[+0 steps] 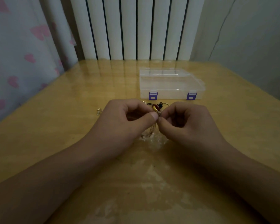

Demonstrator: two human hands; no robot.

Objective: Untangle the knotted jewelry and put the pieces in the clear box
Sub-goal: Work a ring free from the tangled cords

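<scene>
I find both hands meeting at the knotted jewelry [155, 110], held above the table [71, 110]. Left hand [129, 117] and right hand [184, 120] each pinch it; loose chain hangs toward me. Clear box [170, 84] lies closed, just beyond, slightly right.

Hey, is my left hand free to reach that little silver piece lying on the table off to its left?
Probably not yet. The left hand pinches the knotted jewelry together with the right hand. The silver piece lies in the open beside it, nothing between, so letting go first should do it.
</scene>
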